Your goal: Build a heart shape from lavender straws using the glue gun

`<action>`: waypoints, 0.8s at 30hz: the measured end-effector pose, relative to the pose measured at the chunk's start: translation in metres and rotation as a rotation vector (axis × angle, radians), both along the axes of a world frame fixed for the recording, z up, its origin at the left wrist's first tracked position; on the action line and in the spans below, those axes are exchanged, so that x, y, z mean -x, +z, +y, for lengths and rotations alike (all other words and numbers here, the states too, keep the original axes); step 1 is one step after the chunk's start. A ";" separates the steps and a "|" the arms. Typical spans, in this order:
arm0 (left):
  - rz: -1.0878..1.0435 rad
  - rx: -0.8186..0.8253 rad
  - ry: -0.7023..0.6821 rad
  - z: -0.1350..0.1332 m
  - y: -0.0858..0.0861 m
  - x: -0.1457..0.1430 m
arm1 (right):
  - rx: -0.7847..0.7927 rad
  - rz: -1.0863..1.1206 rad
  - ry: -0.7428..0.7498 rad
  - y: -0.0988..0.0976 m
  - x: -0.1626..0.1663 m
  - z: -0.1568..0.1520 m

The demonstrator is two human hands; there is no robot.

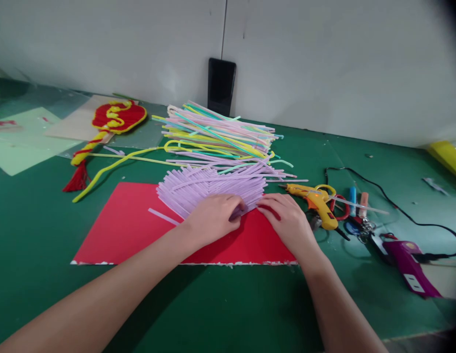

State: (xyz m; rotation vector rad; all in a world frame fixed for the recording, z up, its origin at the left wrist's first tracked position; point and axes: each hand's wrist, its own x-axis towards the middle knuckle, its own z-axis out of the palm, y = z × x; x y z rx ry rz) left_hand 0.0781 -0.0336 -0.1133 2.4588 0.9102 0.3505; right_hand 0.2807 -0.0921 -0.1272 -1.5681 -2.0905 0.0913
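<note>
A leaf-like piece of lavender pipe cleaners (pixel 213 184), laid in slanting rows that meet along a middle line, rests on a red board (pixel 125 211). My left hand (pixel 215 218) bends over its near edge with the fingers curled in on the stems; the fingertips are partly hidden. At the right edge of the piece, my right hand (pixel 284 218) has its thumb and fingers pinched together on the stem ends. A short loose lavender stem (pixel 163 216) sticks out left of my left wrist.
Behind lies a heap of coloured pipe cleaners (pixel 220 132), before a leaning phone (pixel 221 86). To the right are a yellow glue gun (pixel 318 201), red-handled scissors (pixel 343 208), a purple power strip (pixel 411 269) and a black cord (pixel 389 193). A red-yellow fan (pixel 119 116) lies left.
</note>
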 end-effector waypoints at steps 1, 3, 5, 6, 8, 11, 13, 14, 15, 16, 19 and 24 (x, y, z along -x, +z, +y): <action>0.001 0.000 0.000 0.000 0.000 0.000 | 0.000 -0.001 0.000 0.000 0.000 0.000; 0.004 0.003 0.000 0.000 0.000 0.000 | 0.002 -0.004 -0.001 0.000 0.000 0.000; 0.005 0.006 0.000 0.000 0.000 0.000 | 0.000 -0.007 0.000 0.000 0.000 0.001; 0.004 0.007 0.000 0.000 0.000 0.000 | -0.003 -0.009 0.000 0.000 0.000 0.001; 0.001 0.007 0.000 0.000 0.000 0.000 | -0.006 -0.006 0.001 0.000 0.000 0.001; -0.003 0.008 0.001 0.000 0.000 0.000 | -0.003 0.006 0.002 0.000 0.000 0.001; -0.003 0.010 0.002 -0.001 0.001 0.000 | -0.001 0.018 0.001 0.000 0.000 0.001; -0.004 0.010 0.002 -0.001 0.001 0.000 | -0.004 0.029 -0.001 -0.001 0.001 0.001; -0.006 0.007 0.003 -0.001 0.001 0.000 | -0.009 0.041 -0.004 -0.001 0.001 0.001; -0.008 0.006 0.002 -0.001 0.001 0.000 | -0.014 0.056 -0.009 -0.001 0.001 0.001; -0.012 0.001 0.001 -0.001 0.000 0.000 | -0.017 0.096 -0.030 -0.002 0.002 0.002; -0.004 -0.004 0.003 0.000 0.000 0.000 | -0.001 0.111 -0.045 -0.004 0.002 0.003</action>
